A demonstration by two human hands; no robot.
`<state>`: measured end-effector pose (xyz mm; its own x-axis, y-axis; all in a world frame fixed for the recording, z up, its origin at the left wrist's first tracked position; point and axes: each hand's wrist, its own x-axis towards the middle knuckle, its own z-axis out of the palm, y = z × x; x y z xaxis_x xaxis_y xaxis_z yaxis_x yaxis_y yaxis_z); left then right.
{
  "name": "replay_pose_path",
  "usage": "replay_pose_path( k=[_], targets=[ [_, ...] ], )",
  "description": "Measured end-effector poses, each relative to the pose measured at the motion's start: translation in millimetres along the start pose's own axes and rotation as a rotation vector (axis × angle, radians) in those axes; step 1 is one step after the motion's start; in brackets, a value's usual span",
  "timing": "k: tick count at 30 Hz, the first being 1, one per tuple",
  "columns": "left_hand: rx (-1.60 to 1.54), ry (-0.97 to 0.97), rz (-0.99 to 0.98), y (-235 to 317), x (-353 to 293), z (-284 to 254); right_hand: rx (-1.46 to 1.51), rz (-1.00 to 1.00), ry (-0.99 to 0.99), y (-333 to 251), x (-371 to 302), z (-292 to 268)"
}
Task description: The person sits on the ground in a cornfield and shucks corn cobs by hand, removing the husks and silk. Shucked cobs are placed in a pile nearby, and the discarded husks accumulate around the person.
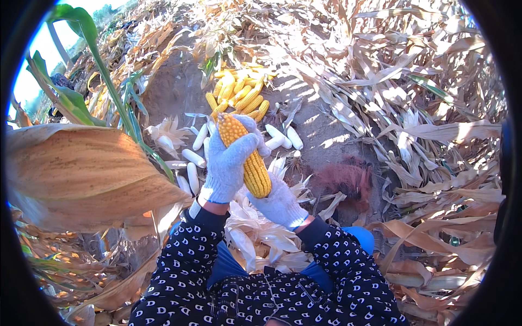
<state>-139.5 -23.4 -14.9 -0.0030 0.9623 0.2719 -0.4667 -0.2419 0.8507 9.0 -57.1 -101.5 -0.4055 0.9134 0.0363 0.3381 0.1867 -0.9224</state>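
Note:
A yellow ear of corn [258, 175], stripped of its husk, is held up at a slant in front of me. Wrapped round its upper half is my left hand [225, 165], in a whitish knit glove, with the thumb across the front and some fingers showing behind. My right hand [278, 204], gloved alike, cups the lower end from the right; most of its fingers are hidden. Beyond my hands lies a heap of husked yellow ears [239, 89]. Several white cob-shaped pieces [193, 157] lie on the soil on both sides of the held ear.
Pale loose husks [250, 236] pile up between my knees. A big dry leaf [87, 174] and a green stalk [109, 81] stand close at the left. Dry corn stalks [424, 108] cover the right side. Reddish fibrous matter [345, 182] lies on the soil right of my hands.

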Motion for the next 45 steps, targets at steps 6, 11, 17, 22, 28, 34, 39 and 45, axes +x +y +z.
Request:
replay_pose_path(
  k=[6,11,17,22,28,34,39,45],
  targets=[
    [-0.161,0.077,-0.161,-21.2,9.9,-28.8,0.033,-0.017,-0.019,3.3,-3.6,5.3],
    [-0.47,0.11,-0.441,-33.4,21.7,-39.3,0.093,-0.034,0.024,-6.0,-12.5,2.8],
    [-0.445,0.392,-0.385,-70.4,19.7,-36.9,-0.128,-0.372,-0.268,-30.3,-33.4,16.3],
    [-0.434,0.565,-0.373,-78.5,45.0,-59.4,-0.479,-0.185,-0.214,12.8,-15.5,-22.5],
    [-0.5,0.545,-0.272,-60.6,51.2,-42.9,-0.234,0.018,-0.448,21.1,-49.9,-6.0],
    [-0.402,0.427,-0.259,-77.1,33.1,-33.2,-0.186,0.254,0.06,32.0,-23.7,-49.4],
    [-0.41,0.336,-0.372,-83.1,23.4,-17.5,0.71,0.256,0.144,14.0,-18.9,-48.4],
    [-0.496,0.109,-0.372,-74.3,21.2,-13.8,0.962,0.341,0.006,26.5,-18.5,-46.2]
  ],
)
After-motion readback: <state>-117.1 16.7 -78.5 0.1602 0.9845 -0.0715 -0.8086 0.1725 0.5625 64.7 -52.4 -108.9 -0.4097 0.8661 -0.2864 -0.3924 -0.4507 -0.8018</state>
